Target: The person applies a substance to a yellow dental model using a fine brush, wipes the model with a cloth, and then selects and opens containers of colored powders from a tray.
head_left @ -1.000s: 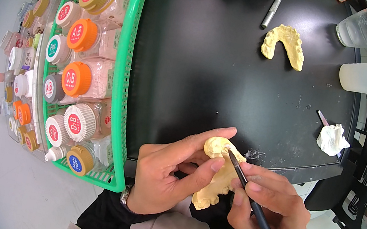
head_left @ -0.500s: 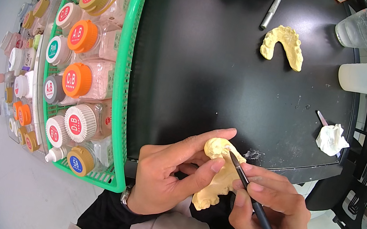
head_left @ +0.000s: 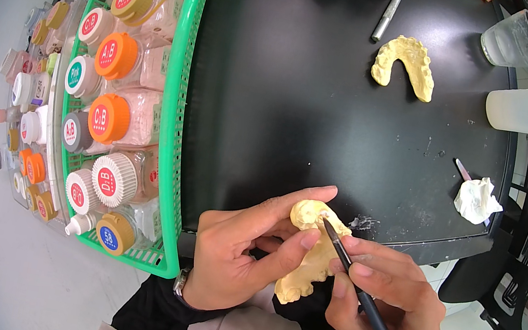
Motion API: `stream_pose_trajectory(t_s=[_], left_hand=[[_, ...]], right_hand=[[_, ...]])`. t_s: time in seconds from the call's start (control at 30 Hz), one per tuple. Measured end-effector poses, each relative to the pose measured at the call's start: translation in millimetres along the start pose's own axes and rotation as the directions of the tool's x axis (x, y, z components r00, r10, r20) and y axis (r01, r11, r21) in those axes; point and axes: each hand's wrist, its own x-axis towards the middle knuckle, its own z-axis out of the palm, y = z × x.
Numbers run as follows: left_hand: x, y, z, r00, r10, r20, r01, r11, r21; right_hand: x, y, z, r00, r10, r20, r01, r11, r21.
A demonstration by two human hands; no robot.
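Near the table's front edge, my left hand [head_left: 236, 248] grips a yellow plaster dental cast [head_left: 311, 265], with thumb and fingers on either side of its upper end. My right hand [head_left: 389, 297] holds a thin dark brush [head_left: 369, 307] like a pen. The brush's pointed tip touches the cast close to its upper end, beside a small whitish patch. My right fingertips also rest near the cast's right side. A second yellow dental cast [head_left: 405, 64], horseshoe-shaped, lies by itself farther back on the black table [head_left: 259, 93].
To the left stands a green basket [head_left: 183, 80] full of capped powder bottles. A silver rod-like tool [head_left: 390, 10], a clear cup [head_left: 515, 41], a white squeeze bottle [head_left: 519, 111] and a crumpled white tissue [head_left: 477, 200] are farther back and right. A black chair [head_left: 522, 302] stands at right.
The brush tip has shifted slightly left along the cast's upper end. Both hands keep their grips, and the whole view has moved a little.
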Motion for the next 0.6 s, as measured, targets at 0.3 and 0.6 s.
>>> stream_pose_trajectory(t_s=[0.3,0.6], left_hand=[[-2.6,-5.0,-3.3,1.000,0.027,0.010,-0.027,1.000,-0.004],[-2.3,-4.9,-4.1,0.999,0.039,0.015,-0.039,0.999,0.003]], right_hand=[[1.3,0.8,-1.0,0.999,-0.017,0.028,0.016,1.000,0.011],[1.4,0.4,-0.6,1.000,-0.004,0.023,0.004,1.000,0.021]])
